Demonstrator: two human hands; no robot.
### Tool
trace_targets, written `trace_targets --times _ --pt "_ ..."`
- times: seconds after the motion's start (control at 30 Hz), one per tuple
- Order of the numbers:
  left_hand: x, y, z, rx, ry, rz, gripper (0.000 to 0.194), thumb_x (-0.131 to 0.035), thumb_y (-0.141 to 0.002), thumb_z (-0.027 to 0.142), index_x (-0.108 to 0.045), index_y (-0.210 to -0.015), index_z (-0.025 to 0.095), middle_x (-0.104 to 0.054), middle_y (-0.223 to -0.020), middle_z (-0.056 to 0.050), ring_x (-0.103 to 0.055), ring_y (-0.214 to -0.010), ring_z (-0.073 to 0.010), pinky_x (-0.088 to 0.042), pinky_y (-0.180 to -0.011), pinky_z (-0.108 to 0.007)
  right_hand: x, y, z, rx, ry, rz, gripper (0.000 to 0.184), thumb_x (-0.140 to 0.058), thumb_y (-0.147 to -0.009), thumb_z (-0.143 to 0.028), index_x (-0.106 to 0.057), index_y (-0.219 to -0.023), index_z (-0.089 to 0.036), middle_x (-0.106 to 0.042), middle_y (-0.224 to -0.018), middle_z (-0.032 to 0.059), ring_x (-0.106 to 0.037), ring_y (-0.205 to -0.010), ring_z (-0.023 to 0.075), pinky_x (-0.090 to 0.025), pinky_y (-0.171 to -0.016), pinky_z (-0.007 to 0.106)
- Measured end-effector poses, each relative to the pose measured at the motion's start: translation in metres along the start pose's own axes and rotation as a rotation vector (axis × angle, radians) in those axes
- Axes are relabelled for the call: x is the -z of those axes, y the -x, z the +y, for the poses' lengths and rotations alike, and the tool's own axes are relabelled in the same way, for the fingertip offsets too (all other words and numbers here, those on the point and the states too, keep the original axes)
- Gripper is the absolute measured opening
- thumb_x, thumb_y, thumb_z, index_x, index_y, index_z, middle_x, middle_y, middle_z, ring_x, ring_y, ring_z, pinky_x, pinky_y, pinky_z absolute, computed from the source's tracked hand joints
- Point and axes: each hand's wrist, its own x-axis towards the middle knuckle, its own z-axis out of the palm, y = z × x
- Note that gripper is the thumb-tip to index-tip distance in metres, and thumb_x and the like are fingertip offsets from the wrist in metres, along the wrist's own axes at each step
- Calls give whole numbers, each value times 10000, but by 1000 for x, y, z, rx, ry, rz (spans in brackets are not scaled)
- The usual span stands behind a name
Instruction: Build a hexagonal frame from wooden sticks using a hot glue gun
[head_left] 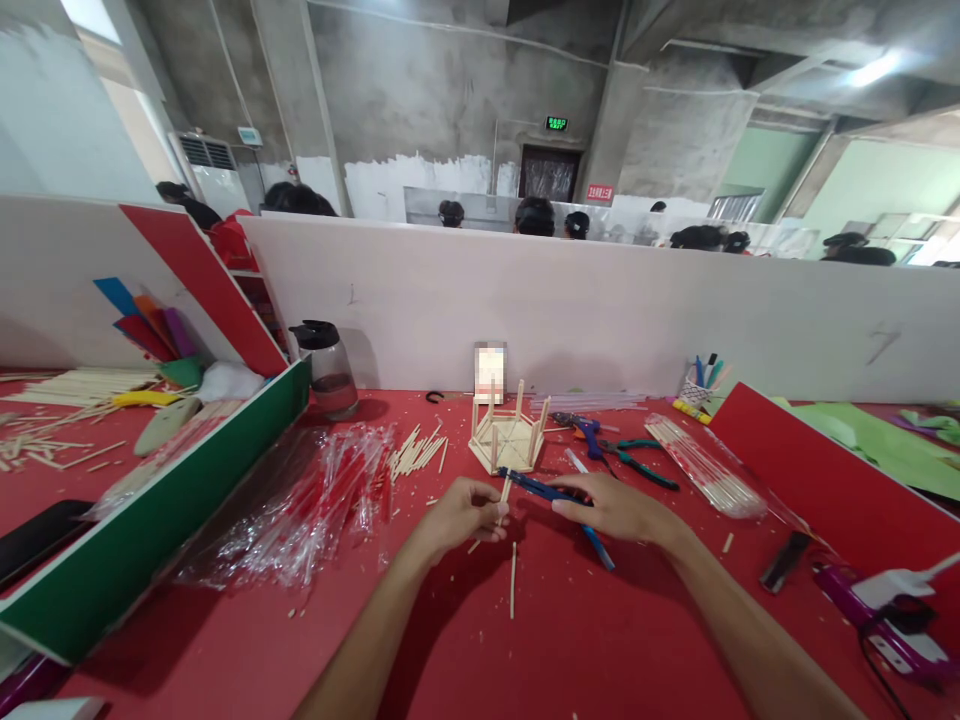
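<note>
My left hand [463, 515] is closed and pinches a short thin wooden stick [505, 488], held tilted above the red table. My right hand [616, 502] is wrapped round blue-handled pliers [537, 487], whose jaws are at the stick's upper end. Whether the jaws bite on the stick I cannot tell. Just beyond both hands stands a small hexagonal wooden structure [506, 442], with upright sticks at its corners. One loose stick [513, 580] lies on the table below my hands. Under my right hand shows a slim blue rod-like thing [598, 548], partly hidden.
Green-handled pliers [649, 467] and a purple-blue glue gun [589, 432] lie beyond my right hand. Packed sticks [705, 468] are at right, cut sticks [420, 452] and plastic wrappers [315, 500] at left. A jug [330, 375] stands behind. Green [180, 500] and red boards [840, 480] flank the table.
</note>
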Motion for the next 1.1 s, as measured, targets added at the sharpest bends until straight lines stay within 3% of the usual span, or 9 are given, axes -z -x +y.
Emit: trace_targets --times 0.27,1.1 --pt "3 -3 -6 6 16 -12 356 -838 -586 430 -687 -700 128 -683 -656 -35 -634 -585 -143 -524 -649 -284 -3 -7 -3 -31 -9 39 422 -561 -886 -529 -733 -1154 -252 -745 -1115 64 -679 -978 268 -499 -855 343" --pt "4 -6 -10 4 -28 -15 346 -819 -598 439 -660 -659 138 -656 -616 -23 -639 -587 -157 -533 -639 -297 -7 -7 0 -32 48 53 362 -603 -849 -495 -765 -1075 -264 -770 -1010 44 -684 -869 246 -482 -752 314"
